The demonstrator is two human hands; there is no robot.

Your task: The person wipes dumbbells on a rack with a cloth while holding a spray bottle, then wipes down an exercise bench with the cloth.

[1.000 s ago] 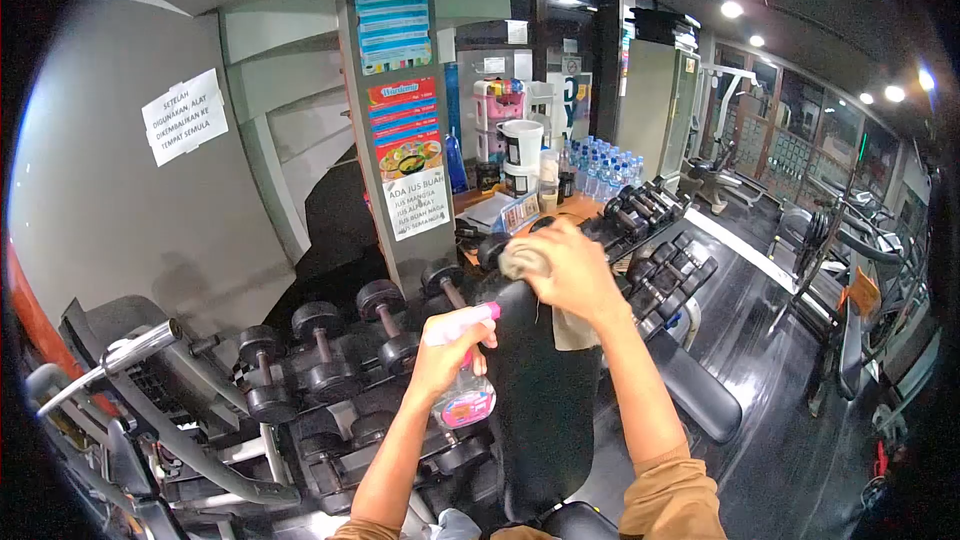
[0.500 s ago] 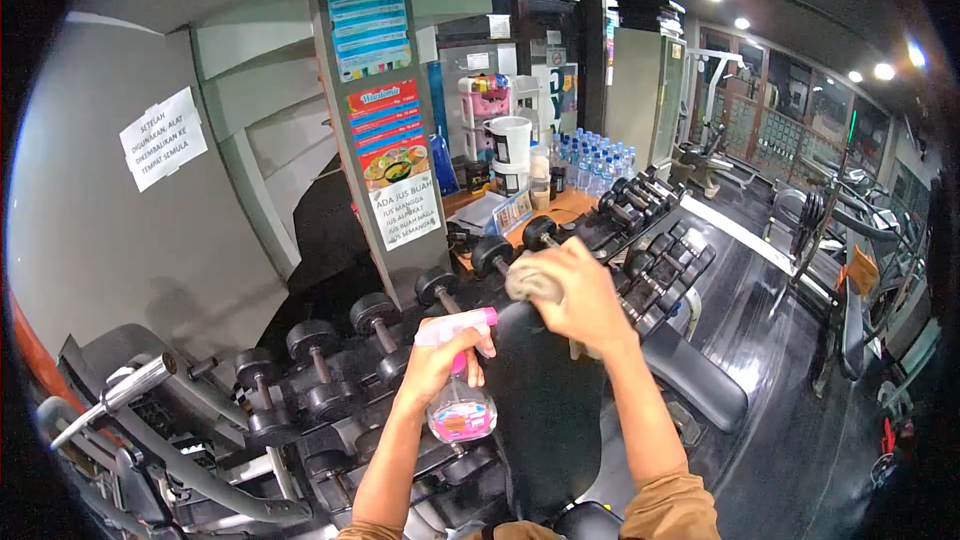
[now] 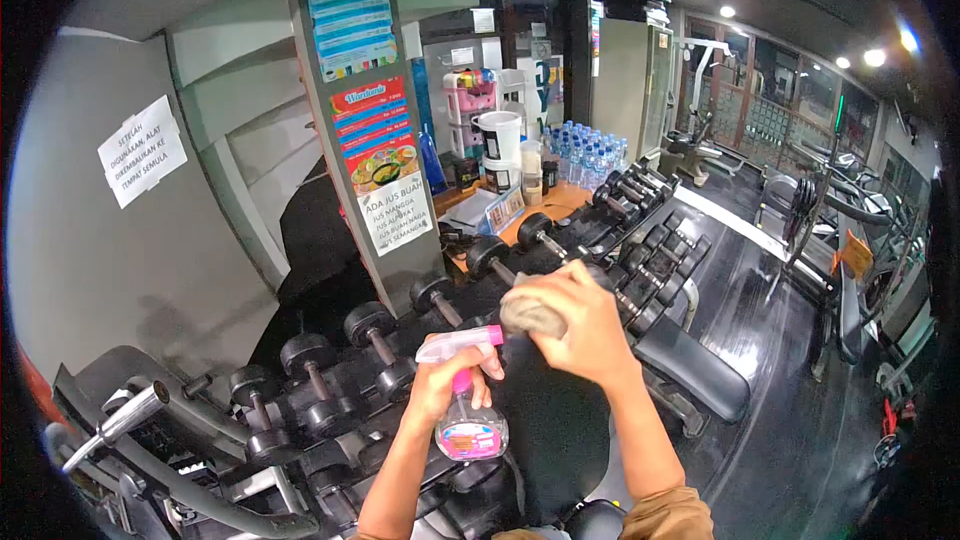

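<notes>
My left hand (image 3: 452, 380) is wrapped round the neck of a clear spray bottle (image 3: 472, 436) with a pink and white trigger head and a pink label. The bottle stands upright in the air, its nozzle pointing right. Just right of the nozzle, my right hand (image 3: 585, 325) grips a bunched greyish-beige cloth (image 3: 532, 312), facing the spray head. Behind both hands runs a rack of black dumbbells; one dumbbell (image 3: 436, 298) lies beyond the bottle, and another (image 3: 490, 258) is partly covered by my right hand.
A padded bench (image 3: 692, 370) stands to the right. Behind the rack, a wooden counter (image 3: 560, 202) holds water bottles (image 3: 590, 155) and a white bucket (image 3: 500, 138). A pillar (image 3: 350, 140) with menus rises at left centre. A metal bar end (image 3: 140, 400) juts out at lower left.
My right hand has lowered slightly with the cloth, bringing it closer to the nozzle. The spray bottle sits a little lower and further right in view. The camera has turned slightly.
</notes>
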